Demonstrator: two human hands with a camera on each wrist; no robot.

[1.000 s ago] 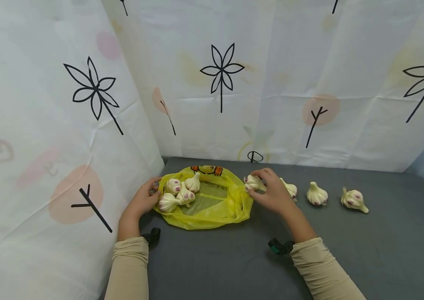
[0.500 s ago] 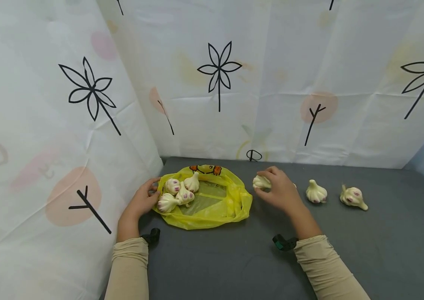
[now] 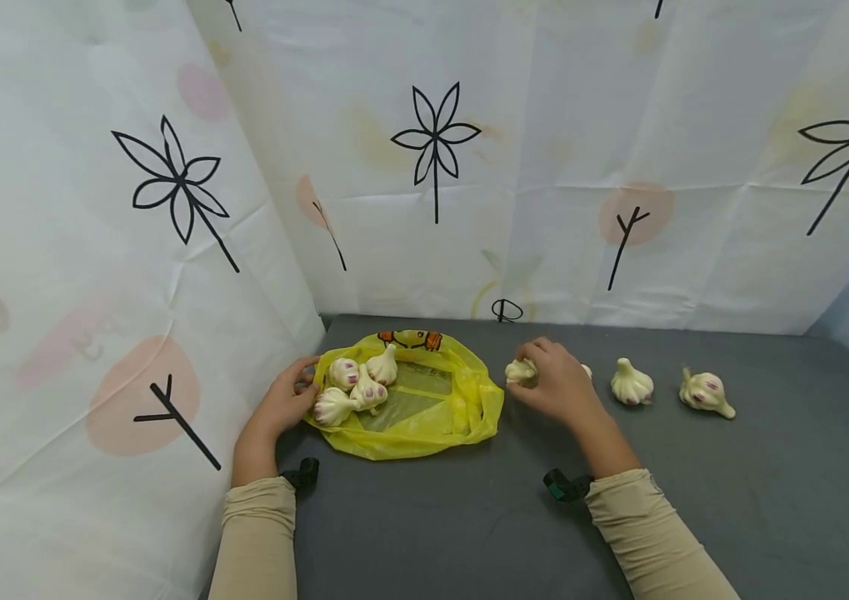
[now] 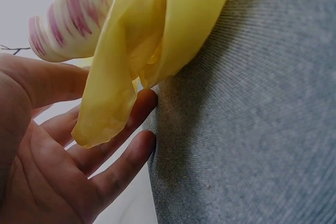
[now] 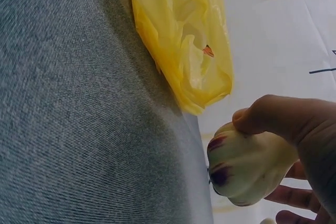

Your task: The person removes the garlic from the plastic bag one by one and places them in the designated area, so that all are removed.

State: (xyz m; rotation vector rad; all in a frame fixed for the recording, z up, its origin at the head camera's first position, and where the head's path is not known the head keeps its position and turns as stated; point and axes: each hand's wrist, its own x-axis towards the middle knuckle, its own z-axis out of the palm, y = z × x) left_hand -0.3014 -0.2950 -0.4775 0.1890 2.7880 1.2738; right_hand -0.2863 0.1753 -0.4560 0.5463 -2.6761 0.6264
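A yellow plastic bag lies spread with its mouth up, several white, purple-streaked garlic bulbs at its left inside. At the bag's left rim my left hand holds the edge; in the left wrist view, a fold of the bag covers part of the thumb and fingers. My right hand grips another garlic bulb, the thumb on its near side, just right of the bag and apart from it. In the right wrist view, the fingers behind that bulb are partly hidden.
Two garlic bulbs stand to the right, a nearer one and a farther one. A bit of another bulb shows behind my right hand. The dark grey table meets a white patterned cloth at the back and left.
My right hand has drawn back to the right, away from the bag's rim, with the garlic bulb in it, and has turned the bulb slightly. The left hand stays at the bag.
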